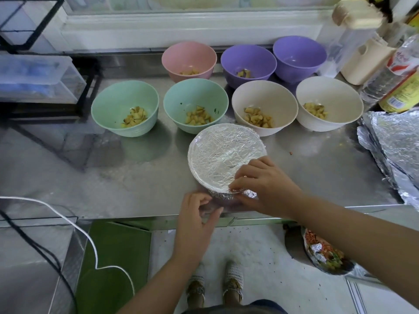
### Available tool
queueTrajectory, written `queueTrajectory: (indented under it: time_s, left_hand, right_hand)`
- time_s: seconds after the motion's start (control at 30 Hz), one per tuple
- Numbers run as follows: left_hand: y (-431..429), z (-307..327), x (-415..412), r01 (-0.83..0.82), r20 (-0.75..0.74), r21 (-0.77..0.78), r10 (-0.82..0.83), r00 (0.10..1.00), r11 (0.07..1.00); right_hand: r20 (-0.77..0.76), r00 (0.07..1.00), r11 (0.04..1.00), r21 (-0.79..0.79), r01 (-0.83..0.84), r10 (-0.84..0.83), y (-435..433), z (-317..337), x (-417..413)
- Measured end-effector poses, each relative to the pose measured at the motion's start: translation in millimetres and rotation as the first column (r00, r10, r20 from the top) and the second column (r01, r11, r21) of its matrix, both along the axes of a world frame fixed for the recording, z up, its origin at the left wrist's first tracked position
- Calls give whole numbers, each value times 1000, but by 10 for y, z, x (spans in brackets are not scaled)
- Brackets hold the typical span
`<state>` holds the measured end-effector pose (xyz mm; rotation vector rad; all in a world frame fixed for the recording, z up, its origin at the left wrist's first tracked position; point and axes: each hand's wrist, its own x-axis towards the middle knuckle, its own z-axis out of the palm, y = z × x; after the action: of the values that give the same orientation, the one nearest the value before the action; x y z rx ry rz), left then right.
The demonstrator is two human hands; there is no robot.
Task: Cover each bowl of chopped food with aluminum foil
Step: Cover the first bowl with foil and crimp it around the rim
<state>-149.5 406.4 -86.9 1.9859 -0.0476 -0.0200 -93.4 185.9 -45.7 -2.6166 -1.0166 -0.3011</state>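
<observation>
left hand [199, 214] nearest, fingers curled by bowl base, grip unclear. right hand [265, 184] pinches foil fold [250, 194] at near rim of foil-covered bowl [224, 152], front of counter [136, 177]. step: crimping last edge. next: fresh sheet from foil stack [394, 137] over open beige bowl [264, 103].

Crinkled, shiny alu foil [223, 152] caps one bowl; matt plastic bowls [124, 109] sit on brushed stainless-steel surface [90, 173] w/ dull sheen.

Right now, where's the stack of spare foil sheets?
Head view: the foil sheets lie at the far right edge of the counter, right of the rightmost cream bowl and just in front of the yellow-labelled bottle.
</observation>
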Motion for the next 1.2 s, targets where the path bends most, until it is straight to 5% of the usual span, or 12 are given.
queueTrajectory:
  time_s: [0.17,0.57,0.67,0.97,1.2]
  left_hand:
    - [-282,20,54,-234,-379,-423,64,923,875]
    - [-363,138,175,-576,-657,-645,20,754,502]
    - [-338,125,204,-562,-659,-610,37,752,559]
    - [-206,103,388,-293,-520,-228,139,843,928]
    - [11,255,467,59,-413,121,-4,911,991]
  right_hand:
    - [-3,1000,999,47,12,-12,81,-8,-4]
    - [-4,999,998,54,39,-39,147,11,-12]
    - [1,999,998,55,38,-38,156,6,-10]
    - [-11,999,998,26,50,-50,142,4,4]
    - [-21,998,997,39,66,-65,159,-5,0]
